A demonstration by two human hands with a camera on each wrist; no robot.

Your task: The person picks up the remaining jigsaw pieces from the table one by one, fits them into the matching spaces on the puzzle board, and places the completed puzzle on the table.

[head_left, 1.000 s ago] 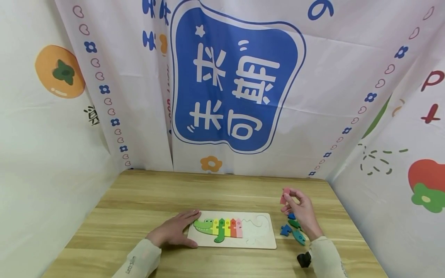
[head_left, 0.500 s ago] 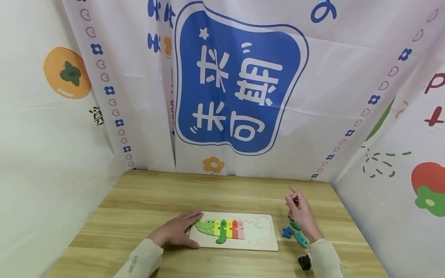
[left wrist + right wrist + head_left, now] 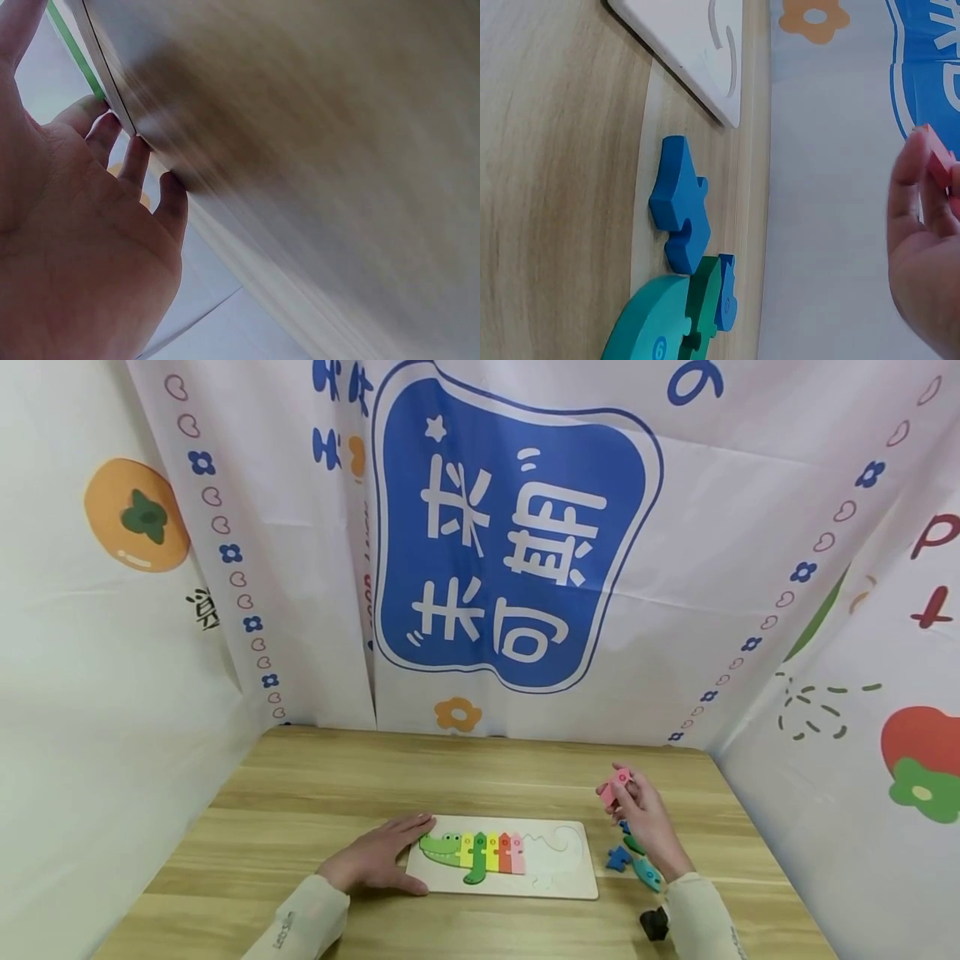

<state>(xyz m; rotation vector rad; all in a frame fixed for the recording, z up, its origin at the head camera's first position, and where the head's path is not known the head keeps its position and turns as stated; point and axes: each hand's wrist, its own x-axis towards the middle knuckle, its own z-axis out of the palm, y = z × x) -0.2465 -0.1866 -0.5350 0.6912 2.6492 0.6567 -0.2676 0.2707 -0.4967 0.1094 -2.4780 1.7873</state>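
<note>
A white puzzle board lies on the wooden table, with a green crocodile head and several coloured pieces set in its left half. My left hand rests flat on the table, fingers touching the board's left edge. My right hand is raised above the table at the right and pinches a pink puzzle piece between thumb and fingers; the piece shows in the right wrist view too. Under it lie loose pieces: a blue piece, a teal piece and a green piece.
Printed fabric walls close in the table at the back and both sides. A small black object sits by my right sleeve near the front edge. The board's right half shows bare cutouts.
My right hand has turned the pink piece between its fingers while staying raised at the right. The left hand has stayed on the board's edge.
</note>
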